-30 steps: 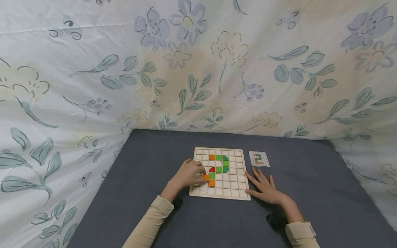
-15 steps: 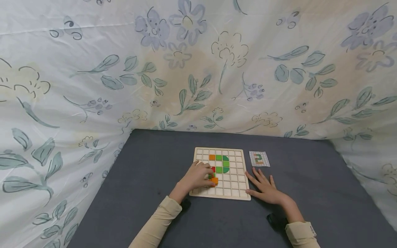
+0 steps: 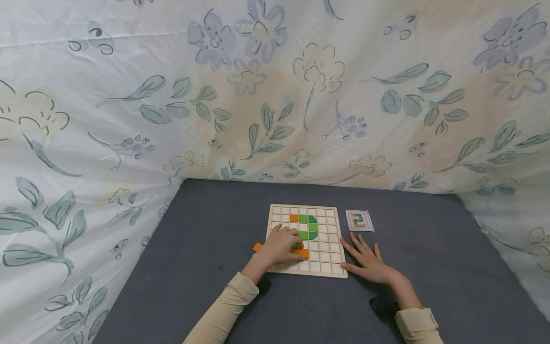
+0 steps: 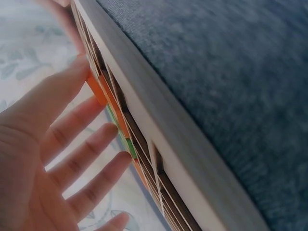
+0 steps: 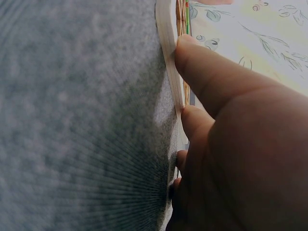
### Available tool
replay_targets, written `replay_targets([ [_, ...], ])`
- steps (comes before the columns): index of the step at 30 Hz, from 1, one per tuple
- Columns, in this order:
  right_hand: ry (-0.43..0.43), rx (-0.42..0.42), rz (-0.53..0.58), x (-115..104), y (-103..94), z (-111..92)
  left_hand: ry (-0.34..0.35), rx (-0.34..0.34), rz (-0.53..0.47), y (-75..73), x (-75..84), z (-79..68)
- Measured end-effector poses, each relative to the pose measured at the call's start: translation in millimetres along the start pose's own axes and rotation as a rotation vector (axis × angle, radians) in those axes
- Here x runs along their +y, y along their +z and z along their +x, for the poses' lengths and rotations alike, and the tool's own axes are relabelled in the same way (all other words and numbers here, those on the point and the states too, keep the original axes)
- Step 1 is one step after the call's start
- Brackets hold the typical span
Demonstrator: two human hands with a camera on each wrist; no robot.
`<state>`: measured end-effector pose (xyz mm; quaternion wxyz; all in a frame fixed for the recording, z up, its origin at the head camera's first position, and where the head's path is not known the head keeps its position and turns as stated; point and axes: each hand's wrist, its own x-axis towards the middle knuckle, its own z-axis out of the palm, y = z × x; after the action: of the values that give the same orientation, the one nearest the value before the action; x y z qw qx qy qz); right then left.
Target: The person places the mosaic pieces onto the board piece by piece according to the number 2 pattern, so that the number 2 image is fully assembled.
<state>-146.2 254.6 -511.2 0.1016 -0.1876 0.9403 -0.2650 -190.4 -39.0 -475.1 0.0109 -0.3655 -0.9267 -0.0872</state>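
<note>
A wooden grid board (image 3: 328,267) lies on the table, with green squares, rounded green pieces (image 3: 313,235) and an orange square (image 3: 294,218) set in its cells. My left hand (image 3: 281,246) reaches over the board's lower left part and pinches an orange square tile (image 3: 304,253) between thumb and index finger. In the left wrist view this orange tile (image 4: 96,90) is close over the grid, while the other fingers spread above it. The left hand hides the red piece. My right hand (image 3: 367,260) lies flat with fingers spread, thumb and index fingertips at the board's right edge (image 5: 174,72).
A small pattern card (image 3: 359,220) with a coloured figure on a grid lies right of the board. Another orange piece (image 3: 258,247) shows at the board's left edge, partly behind the left wrist. A floral cloth (image 3: 275,95) hangs behind the dark table (image 3: 215,215).
My left hand has moved right across the board with the orange tile, from the left columns to right of the lower orange square. The orange piece at the left edge has come into sight. Right hand unchanged.
</note>
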Motion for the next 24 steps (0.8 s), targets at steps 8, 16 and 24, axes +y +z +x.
replay_targets([
  [8,0.003,-0.006,0.003,-0.5,-0.8,-0.3,-0.009,-0.002,0.051,1.2,3.0,1.0],
  [16,-0.013,0.009,0.006,-2.5,-1.8,-1.2,-0.006,0.0,0.076,3.9,3.5,2.0],
  [24,-0.003,-0.003,-0.001,-1.9,-1.3,-0.7,-0.008,0.006,0.061,7.4,2.3,2.5],
])
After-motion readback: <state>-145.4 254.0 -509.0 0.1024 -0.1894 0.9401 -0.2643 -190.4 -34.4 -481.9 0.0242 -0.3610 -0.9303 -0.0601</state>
